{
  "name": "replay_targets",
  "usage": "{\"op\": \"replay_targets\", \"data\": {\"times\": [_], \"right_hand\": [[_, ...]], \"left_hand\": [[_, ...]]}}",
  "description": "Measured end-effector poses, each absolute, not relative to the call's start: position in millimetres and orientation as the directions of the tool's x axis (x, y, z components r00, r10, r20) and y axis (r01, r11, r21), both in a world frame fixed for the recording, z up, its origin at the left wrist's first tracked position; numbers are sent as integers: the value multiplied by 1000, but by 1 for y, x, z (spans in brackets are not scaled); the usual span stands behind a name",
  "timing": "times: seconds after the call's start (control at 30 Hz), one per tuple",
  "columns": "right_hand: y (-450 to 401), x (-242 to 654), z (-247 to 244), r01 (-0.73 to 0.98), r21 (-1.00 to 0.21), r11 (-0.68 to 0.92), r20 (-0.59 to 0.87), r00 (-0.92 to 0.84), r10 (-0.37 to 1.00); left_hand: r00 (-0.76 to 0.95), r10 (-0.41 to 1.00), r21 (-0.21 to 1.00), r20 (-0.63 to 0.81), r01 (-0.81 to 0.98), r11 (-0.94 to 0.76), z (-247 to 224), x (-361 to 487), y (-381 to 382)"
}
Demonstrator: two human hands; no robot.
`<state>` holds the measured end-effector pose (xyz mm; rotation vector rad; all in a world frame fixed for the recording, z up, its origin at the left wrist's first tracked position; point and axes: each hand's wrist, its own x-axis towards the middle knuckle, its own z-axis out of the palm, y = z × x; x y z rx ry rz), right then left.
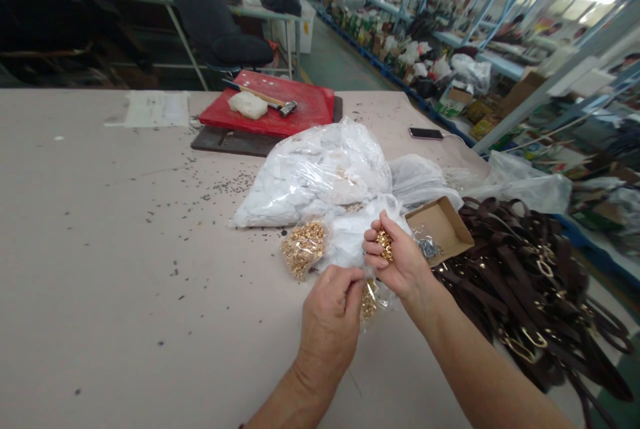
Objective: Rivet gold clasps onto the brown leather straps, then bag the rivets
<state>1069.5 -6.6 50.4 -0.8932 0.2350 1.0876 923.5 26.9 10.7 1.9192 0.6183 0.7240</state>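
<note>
My right hand [400, 257] is cupped with its fingers curled round a heap of small gold metal pieces [384, 244]. Just below it, my left hand [330, 312] is closed in a pinch at the upper edge of a small clear plastic bag [369, 301] with more gold pieces inside. The hand hides part of this bag. A second clear bag of gold pieces [303, 249] lies on the table to the left, beside a large clear bag of white material [320, 172].
A pile of dark brown straps with gold buckles [520, 282] lies at right, next to an open cardboard box [443, 232]. Behind are a red board [310, 99] with a hammer [287, 108] on it and a phone [425, 133]. Dark bits dot the table [100, 249].
</note>
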Motion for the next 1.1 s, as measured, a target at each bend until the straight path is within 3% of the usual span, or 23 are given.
{"op": "replay_targets", "data": {"times": [0.13, 0.27, 1.1], "right_hand": [[0, 1073, 51, -838, -526, 143, -574, 474, 667], [6, 1070, 48, -836, -540, 95, -588, 455, 669], [-8, 1053, 40, -624, -770, 134, -335, 574, 747]], "left_hand": [[749, 471, 649, 466, 72, -757, 9, 917, 17], [759, 339, 511, 555, 9, -859, 4, 915, 8], [753, 350, 518, 558, 13, -855, -1, 907, 4]]}}
